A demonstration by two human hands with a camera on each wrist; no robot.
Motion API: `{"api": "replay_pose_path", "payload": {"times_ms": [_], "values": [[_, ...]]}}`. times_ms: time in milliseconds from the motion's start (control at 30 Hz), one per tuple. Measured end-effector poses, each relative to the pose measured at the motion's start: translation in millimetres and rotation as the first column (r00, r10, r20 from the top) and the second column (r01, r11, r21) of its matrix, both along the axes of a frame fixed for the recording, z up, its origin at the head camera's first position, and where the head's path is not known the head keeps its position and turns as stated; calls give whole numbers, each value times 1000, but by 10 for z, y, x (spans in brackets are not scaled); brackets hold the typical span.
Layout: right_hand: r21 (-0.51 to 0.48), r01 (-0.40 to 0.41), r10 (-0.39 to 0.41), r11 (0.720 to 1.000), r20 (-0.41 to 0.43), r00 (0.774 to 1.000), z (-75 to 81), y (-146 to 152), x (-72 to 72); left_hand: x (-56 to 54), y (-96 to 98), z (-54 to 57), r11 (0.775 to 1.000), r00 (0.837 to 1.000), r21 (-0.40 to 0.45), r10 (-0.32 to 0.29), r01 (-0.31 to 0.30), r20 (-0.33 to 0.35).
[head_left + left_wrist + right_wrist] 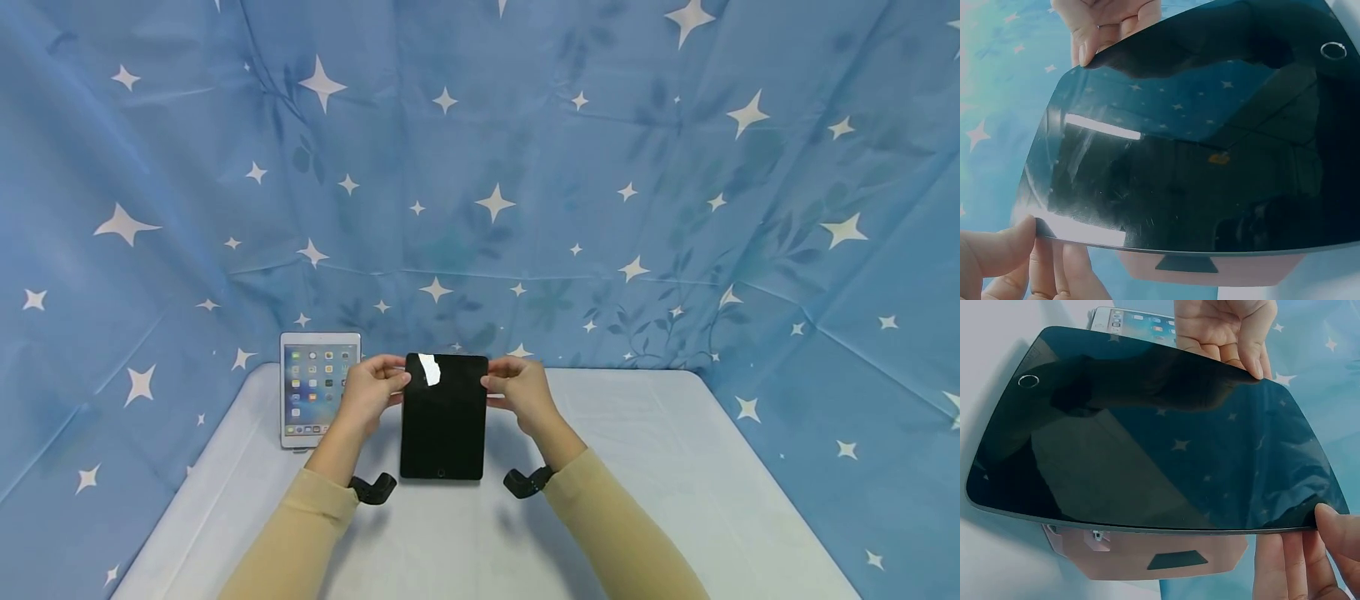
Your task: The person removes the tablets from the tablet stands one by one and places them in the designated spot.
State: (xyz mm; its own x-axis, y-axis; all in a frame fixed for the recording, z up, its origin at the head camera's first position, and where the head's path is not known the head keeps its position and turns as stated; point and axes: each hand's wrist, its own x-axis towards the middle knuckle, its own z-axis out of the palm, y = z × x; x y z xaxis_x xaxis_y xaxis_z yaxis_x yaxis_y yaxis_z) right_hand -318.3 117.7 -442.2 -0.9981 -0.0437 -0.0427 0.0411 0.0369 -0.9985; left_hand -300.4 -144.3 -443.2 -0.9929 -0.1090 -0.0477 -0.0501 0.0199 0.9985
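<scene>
A black tablet point(444, 425) with a dark, glossy screen stands nearly upright in front of me, its round home button at the lower end. My left hand point(369, 390) pinches its upper left edge, thumb on the screen side and fingers behind. On the opposite edge, at the same height, my right hand point(522, 390) holds it the same way. Behind the tablet, both wrist views show part of a pink stand-like piece point(1116, 556) with a dark trapezoid patch; the tablet hides the rest of it.
A white tablet point(321, 392) with a lit screen of app icons stands propped up at the back left, partly covered by my left hand. The table point(637, 467) has a white cover. A blue curtain point(525, 150) with white stars hangs around its back and sides.
</scene>
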Motion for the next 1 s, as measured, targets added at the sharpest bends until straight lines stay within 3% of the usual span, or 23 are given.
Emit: {"api": "replay_pose_path", "payload": {"times_ms": [367, 1000], "values": [[-6, -18, 18, 1000, -1, 1000, -39, 14, 88, 124, -1, 0, 1000, 1000, -22, -9, 10, 27], [1, -20, 20, 1000, 25, 999, -210, 28, 207, 237, 10, -155, 1000, 998, -3, -17, 18, 65]]}}
